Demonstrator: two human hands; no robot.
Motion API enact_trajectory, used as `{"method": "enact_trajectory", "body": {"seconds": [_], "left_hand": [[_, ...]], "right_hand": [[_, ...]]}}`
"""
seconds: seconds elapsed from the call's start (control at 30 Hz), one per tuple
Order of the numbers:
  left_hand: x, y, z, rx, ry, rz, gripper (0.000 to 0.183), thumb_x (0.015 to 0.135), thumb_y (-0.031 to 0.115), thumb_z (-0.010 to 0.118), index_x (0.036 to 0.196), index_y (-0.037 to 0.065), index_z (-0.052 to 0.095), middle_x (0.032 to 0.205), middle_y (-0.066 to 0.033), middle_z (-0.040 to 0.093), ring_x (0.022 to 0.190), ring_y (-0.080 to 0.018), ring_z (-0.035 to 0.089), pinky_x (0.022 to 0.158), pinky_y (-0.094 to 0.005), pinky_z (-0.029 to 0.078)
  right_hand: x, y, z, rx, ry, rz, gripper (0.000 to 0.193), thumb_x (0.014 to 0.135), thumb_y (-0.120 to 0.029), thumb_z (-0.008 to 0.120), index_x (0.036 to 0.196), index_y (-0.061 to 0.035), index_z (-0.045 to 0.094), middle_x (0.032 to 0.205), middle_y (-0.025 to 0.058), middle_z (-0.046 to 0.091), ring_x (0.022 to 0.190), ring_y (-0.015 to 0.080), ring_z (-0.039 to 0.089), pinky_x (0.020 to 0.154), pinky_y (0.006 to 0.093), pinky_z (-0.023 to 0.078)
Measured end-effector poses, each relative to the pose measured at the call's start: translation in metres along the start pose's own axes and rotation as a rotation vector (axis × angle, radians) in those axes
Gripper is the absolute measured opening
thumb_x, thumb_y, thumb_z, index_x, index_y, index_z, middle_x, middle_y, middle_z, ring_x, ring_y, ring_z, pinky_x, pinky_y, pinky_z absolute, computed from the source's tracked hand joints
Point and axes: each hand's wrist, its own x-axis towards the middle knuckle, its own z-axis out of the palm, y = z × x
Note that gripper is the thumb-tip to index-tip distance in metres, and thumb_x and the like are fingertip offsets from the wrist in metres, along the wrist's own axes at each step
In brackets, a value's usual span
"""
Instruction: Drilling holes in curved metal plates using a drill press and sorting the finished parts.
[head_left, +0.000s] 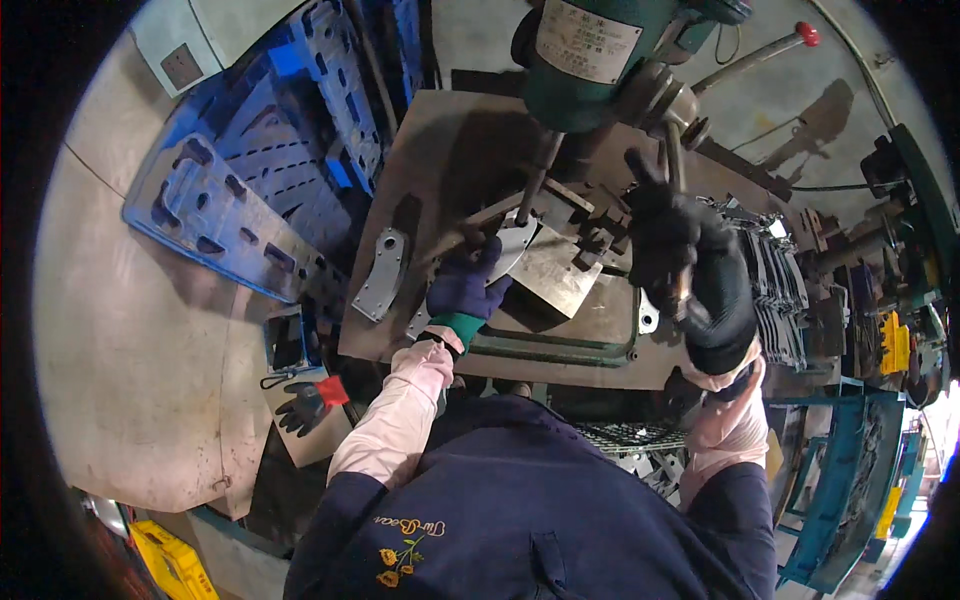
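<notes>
A green drill press (570,85) stands over the work table, its spindle (541,178) reaching down to one end of a curved grey metal plate (516,246). The plate lies at a flat metal block (562,275) in a fixture. My left hand (466,287), in a dark blue glove with a green cuff, holds the plate by its near left part; some fingertips are hidden. At the right, my right hand (695,255), black-gloved, wraps round a feed lever (675,155) of the press, with one finger sticking up.
Another curved plate (382,275) lies left on the brown table (425,150). Stacked metal plates (775,290) line its right side. A second lever with a red knob (806,34) juts out at upper right. Blue perforated panels (215,215) and a spare glove (308,405) are at left.
</notes>
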Motion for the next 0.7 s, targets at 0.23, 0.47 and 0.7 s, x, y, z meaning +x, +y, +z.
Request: {"method": "enact_trajectory", "body": {"seconds": [0.23, 0.47, 0.7], "left_hand": [[0.005, 0.002, -0.004, -0.030, -0.202, -0.089, 0.070, 0.084, 0.047, 0.063, 0.145, 0.024, 0.038, 0.126, -0.0242, 0.054, 0.112, -0.0460, 0.053, 0.092, -0.0538, 0.045], [0.003, -0.001, 0.000, 0.020, -0.152, -0.058, 0.069, 0.085, 0.050, 0.058, 0.146, 0.024, 0.036, 0.122, -0.0239, 0.055, 0.107, -0.0447, 0.054, 0.091, -0.0557, 0.042], [0.007, -0.006, 0.002, -0.033, -0.143, -0.007, 0.071, 0.081, 0.043, 0.063, 0.144, 0.026, 0.036, 0.129, -0.0223, 0.051, 0.111, -0.0435, 0.052, 0.088, -0.0523, 0.046]], "right_hand": [[0.013, 0.031, 0.005, 0.609, 0.265, 0.263, 0.036, 0.099, -0.029, 0.045, 0.113, 0.0019, 0.056, 0.059, -0.0060, 0.034, 0.043, 0.0048, 0.028, 0.037, 0.0212, 0.023], [0.021, 0.081, -0.020, -0.188, 0.602, -0.035, 0.039, 0.100, -0.036, 0.045, 0.083, -0.0039, 0.060, 0.048, -0.0070, 0.031, 0.037, 0.0042, 0.025, 0.036, 0.0217, 0.017], [0.024, 0.103, -0.054, -0.804, 0.616, -0.222, 0.029, 0.096, -0.027, 0.052, 0.088, -0.0011, 0.062, 0.058, -0.0003, 0.047, 0.048, 0.0100, 0.046, 0.044, 0.0247, 0.035]]}}
